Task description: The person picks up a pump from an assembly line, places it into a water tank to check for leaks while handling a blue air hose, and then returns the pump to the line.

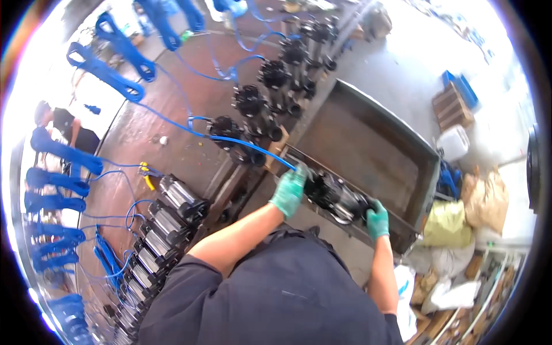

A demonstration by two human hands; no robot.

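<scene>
My left hand (289, 192) clasps one end of the pump (340, 201), my right hand (378, 220) the other. It sits at the tray's (374, 144) near edge, blue cable (253, 146) running leftward.

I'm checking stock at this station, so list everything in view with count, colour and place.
Motor unit: one, black and silver, centre
Cable: one, blue, leading toward the motor unit
Upright units: at least five, black, upper centre
Motors: several, silver and black, lower left
Cable coils: many, blue, left and top
Benchtop: one, reddish-brown, left
Tub: one, grey-brown, right of centre
Crate: one, brown, upper right
Jug: one, white, right
Sacks: several, mixed colours, right
Co-worker: at least one, dark clothing, far left
Left hand: one, green-gloved, motor unit's left end
Right hand: one, green-gloved, its right end
</scene>
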